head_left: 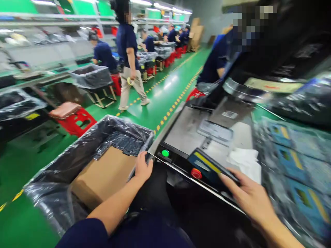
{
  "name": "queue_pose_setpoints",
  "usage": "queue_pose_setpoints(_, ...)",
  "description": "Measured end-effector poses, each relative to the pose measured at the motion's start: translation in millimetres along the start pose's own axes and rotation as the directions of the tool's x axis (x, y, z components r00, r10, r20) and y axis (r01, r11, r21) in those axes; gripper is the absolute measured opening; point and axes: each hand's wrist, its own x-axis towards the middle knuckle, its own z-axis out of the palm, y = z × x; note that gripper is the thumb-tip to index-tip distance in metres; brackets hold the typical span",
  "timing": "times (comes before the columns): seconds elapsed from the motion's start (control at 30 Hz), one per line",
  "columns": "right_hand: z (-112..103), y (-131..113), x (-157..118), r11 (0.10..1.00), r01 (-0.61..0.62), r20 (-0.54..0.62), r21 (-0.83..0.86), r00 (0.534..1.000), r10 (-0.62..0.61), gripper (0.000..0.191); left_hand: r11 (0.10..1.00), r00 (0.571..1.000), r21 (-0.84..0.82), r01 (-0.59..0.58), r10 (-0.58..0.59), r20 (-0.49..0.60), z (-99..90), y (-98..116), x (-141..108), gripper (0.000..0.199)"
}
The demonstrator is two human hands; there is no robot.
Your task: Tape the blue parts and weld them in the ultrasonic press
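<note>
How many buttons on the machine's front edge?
2 visible: green button at left; red button farther right, near the dark item in the right hand. More may be hidden.

Light: bright, cool white; I log rows of ceiling lamps [170, 8] along the top. Glare: pale streaks on the green floor [155, 112], sharp glints on the plastic liner [48, 199]. Dark areas: lower middle and upper right, little detail on my feed. Blur: motion smear toward the edges, heavy on the blue packs [289, 158] at right and the shelving [54, 17] at left. Distortion: wide-angle stretch near the borders.
</note>
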Motion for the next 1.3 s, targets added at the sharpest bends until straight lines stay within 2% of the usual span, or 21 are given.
queue_pose_setpoints(0.03, 7.8, -6.1, -13.9, 0.989, -0.109, 0.094, 0.104, 0.991, 0.099, 0.041, 0.989, 0.999, -0.149, 0.012, -0.005, 0.047, 1.9, 9.2, -5.5, 0.043)
queue_pose_setpoints(0.1, 24.8, -12.6, -35.0, 0.88, -0.336, 0.241, 0.335, 0.934, 0.265, 0.044, 0.896, 0.965, -0.42, 0.142, -0.031, 0.261, 5.2, 31.4, -17.4, 0.044)
queue_pose_setpoints(0.17, 38.8, -11.2, -50.7, 0.745, -0.486, 0.331, 0.456, 0.87, 0.365, 0.044, 0.797, 0.869, -0.516, 0.315, -0.024, 0.494, 7.8, 55.3, -29.3, 0.051)
queue_pose_setpoints(0.23, 47.6, -6.1, -63.5, 0.65, -0.554, 0.383, 0.52, 0.831, 0.402, 0.043, 0.751, 0.754, -0.493, 0.44, -0.01, 0.657, 10.4, 75.6, -39.9, 0.055)
queue_pose_setpoints(0.3, 52.4, -0.8, -73.2, 0.612, -0.579, 0.411, 0.54, 0.815, 0.409, 0.041, 0.748, 0.676, -0.444, 0.493, -0.008, 0.737, 13.7, 88.7, -48.0, 0.055)
queue_pose_setpoints(0.5, 64.0, 11.3, -85.1, 0.672, -0.597, 0.341, 0.439, 0.802, 0.489, 0.037, 0.79, 0.577, -0.384, 0.477, 0.047, 0.815, 24.0, 94.5, -57.8, 0.042)
queue_pose_setpoints(0.73, 78.1, 23.2, -91.5, 0.698, -0.609, 0.336, 0.376, 0.792, 0.51, 0.035, 0.799, 0.578, -0.285, 0.529, -0.093, 0.811, 27.4, 94.2, -62.0, 0.037)
queue_pose_setpoints(0.87, 81.1, 27.9, -92.6, 0.717, -0.612, 0.335, 0.333, 0.788, 0.517, 0.035, 0.803, 0.58, -0.257, 0.538, -0.131, 0.804, 29.8, 94.3, -65.4, 0.041)
queue_pose_setpoints(1.07, 83.2, 31.7, -95.2, 0.722, -0.627, 0.31, 0.292, 0.776, 0.549, 0.037, 0.819, 0.56, -0.207, 0.535, -0.159, 0.813, 31.0, 101.5, -68.9, 0.043)
queue_pose_setpoints(1.23, 86.4, 30.6, -98.3, 0.722, -0.635, 0.321, 0.273, 0.768, 0.554, 0.039, 0.859, 0.59, -0.163, 0.485, -0.184, 0.786, 30.2, 105.1, -68.2, 0.038)
queue_pose_setpoints(1.3, 88.4, 28.1, -99.7, 0.733, -0.629, 0.306, 0.257, 0.773, 0.556, 0.039, 0.896, 0.618, -0.146, 0.42, -0.164, 0.769, 30.9, 104.7, -69.8, 0.035)
